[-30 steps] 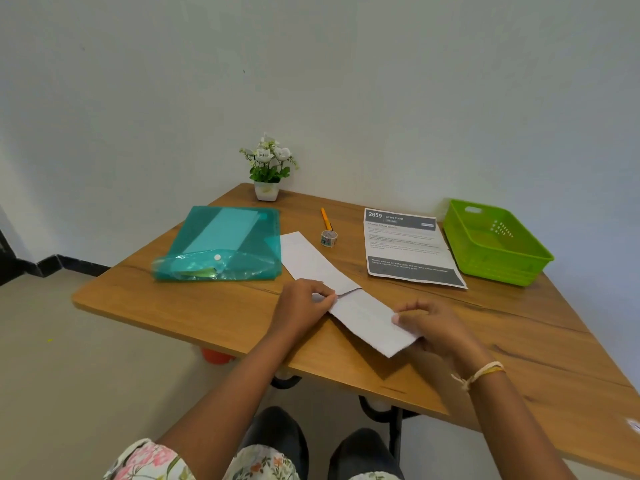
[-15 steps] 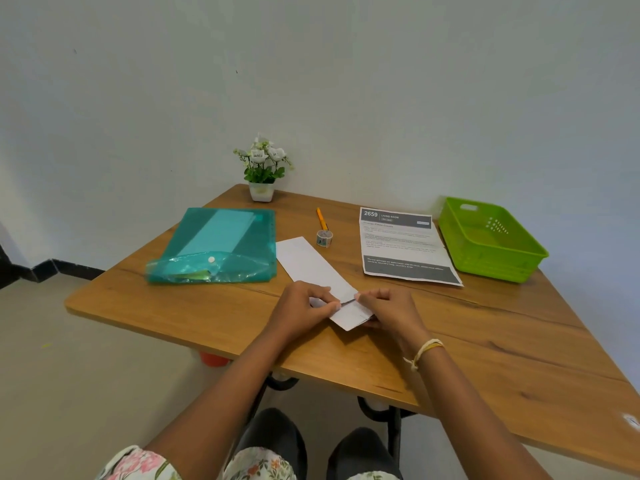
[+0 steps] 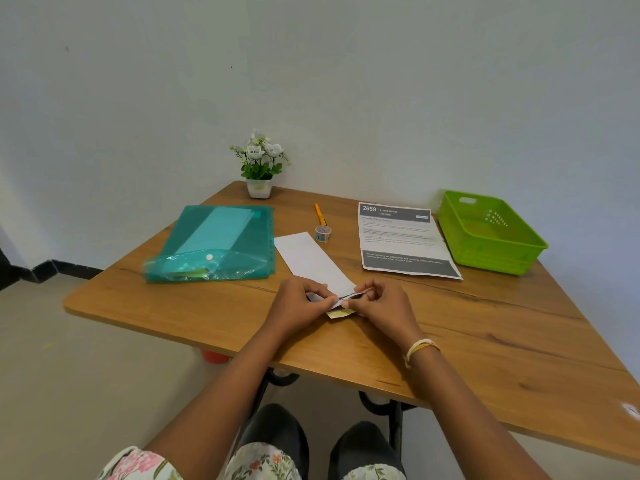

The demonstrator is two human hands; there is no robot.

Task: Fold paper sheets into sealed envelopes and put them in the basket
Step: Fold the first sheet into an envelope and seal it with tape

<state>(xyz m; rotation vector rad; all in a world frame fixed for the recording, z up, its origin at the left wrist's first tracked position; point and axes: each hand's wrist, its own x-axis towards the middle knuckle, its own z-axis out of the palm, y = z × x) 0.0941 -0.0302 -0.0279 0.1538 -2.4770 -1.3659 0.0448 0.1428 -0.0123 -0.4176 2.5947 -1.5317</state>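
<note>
Item: white paper strip [image 3: 313, 261], centre of frame, near end folded over and pinched by left hand [image 3: 300, 305] and right hand [image 3: 380, 305], which meet at the fold. Risk: uneven finger pressure may skew the crease, leaving edges mismatched. Green basket [image 3: 491, 237], right of frame, holds no envelope.

paper strip [image 3: 313, 259]: near end hidden under hands | printed sheet [image 3: 401, 237]: text unreadable (too small)

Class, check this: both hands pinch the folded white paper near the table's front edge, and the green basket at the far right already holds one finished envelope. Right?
Not quite. The head view shows the green basket holds no envelope. The rest stands: the left hand and right hand pinch the folded white paper.
</note>
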